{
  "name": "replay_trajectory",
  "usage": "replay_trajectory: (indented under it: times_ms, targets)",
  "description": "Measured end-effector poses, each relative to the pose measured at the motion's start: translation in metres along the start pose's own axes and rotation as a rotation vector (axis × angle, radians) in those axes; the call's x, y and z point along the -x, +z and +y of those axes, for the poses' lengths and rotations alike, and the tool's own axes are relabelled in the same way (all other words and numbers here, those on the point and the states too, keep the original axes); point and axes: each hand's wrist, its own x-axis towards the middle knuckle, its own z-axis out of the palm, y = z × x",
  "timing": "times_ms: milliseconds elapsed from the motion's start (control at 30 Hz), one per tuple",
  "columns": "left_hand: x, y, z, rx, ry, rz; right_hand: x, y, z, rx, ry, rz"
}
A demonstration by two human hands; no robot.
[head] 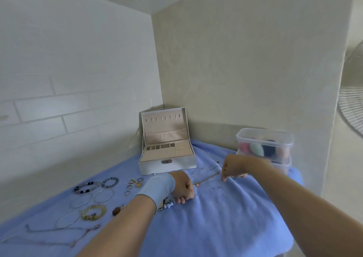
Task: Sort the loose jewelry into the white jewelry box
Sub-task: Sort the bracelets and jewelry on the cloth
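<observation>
The white jewelry box (167,166) stands open at the back of the blue cloth (225,217), its beige tray empty. A thin gold chain (208,178) lies stretched on the cloth in front of the box. My left hand (182,188), with a light blue wrist band, pinches the chain's near end. My right hand (232,167) pinches its far end, fingers curled down onto the cloth. Loose pieces lie to the left: beaded bracelets (98,184), thin bangles (92,197), gold rings (134,183), a gold bracelet (93,212) and long chains (49,235).
Two stacked clear plastic containers (265,144) with colourful items stand at the back right, close to my right forearm. Walls close off the back and left. A fan grille (353,103) is at the right edge. A small charm cluster (168,204) lies under my left wrist.
</observation>
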Motion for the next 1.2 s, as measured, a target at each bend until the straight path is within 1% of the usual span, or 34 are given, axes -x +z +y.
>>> replay_trajectory:
  times_ms: [100, 167, 233, 267, 333, 367, 433, 500, 567, 667, 733, 800, 867, 1067, 1133, 1200]
  targets:
    - [0.001, -0.002, 0.003, 0.011, 0.006, -0.042, -0.002, 0.01, -0.004, 0.112, 0.02, -0.006]
    - [0.006, -0.008, 0.002, 0.023, 0.018, -0.04, -0.005, 0.012, -0.012, 0.138, -0.012, 0.025]
    - [0.007, -0.017, -0.004, 0.063, 0.035, 0.012, -0.007, 0.01, -0.023, 0.151, -0.073, 0.077]
    - [0.008, -0.021, -0.009, 0.065, 0.03, 0.048, -0.008, 0.01, -0.03, 0.128, -0.105, 0.073]
    - [0.01, -0.023, -0.015, 0.059, 0.023, 0.085, -0.011, 0.013, -0.041, 0.117, -0.175, -0.024]
    - [0.011, -0.021, -0.017, 0.025, 0.019, 0.092, -0.012, 0.017, -0.044, 0.148, -0.186, -0.074]
    - [0.014, -0.011, -0.018, -0.078, 0.022, 0.081, -0.016, 0.027, -0.048, 0.25, -0.139, -0.1]
    - [0.014, 0.001, -0.018, -0.154, 0.038, 0.068, -0.018, 0.03, -0.047, 0.32, -0.085, -0.06]
    - [0.01, 0.007, -0.02, -0.13, 0.038, 0.08, -0.016, 0.029, -0.047, 0.407, -0.045, -0.056]
    - [0.009, 0.005, -0.016, -0.062, 0.058, 0.172, -0.012, 0.021, -0.04, 0.45, 0.027, 0.002]
    - [0.007, 0.007, -0.013, -0.079, 0.089, 0.153, -0.012, 0.019, -0.036, 0.464, 0.064, -0.024]
    - [0.009, 0.006, -0.012, -0.122, 0.089, 0.076, -0.014, 0.019, -0.038, 0.412, 0.054, -0.067]
    - [0.011, -0.004, -0.016, -0.094, 0.068, 0.068, -0.019, 0.018, -0.046, 0.333, 0.001, -0.064]
    - [0.024, -0.052, -0.059, 0.064, 0.032, 0.264, -0.032, 0.019, -0.099, 0.048, -0.279, 0.09]
    - [0.026, -0.062, -0.079, 0.086, 0.013, 0.296, -0.041, 0.022, -0.114, -0.038, -0.317, 0.082]
    - [0.026, -0.071, -0.098, 0.074, -0.001, 0.345, -0.051, 0.026, -0.131, -0.066, -0.347, 0.109]
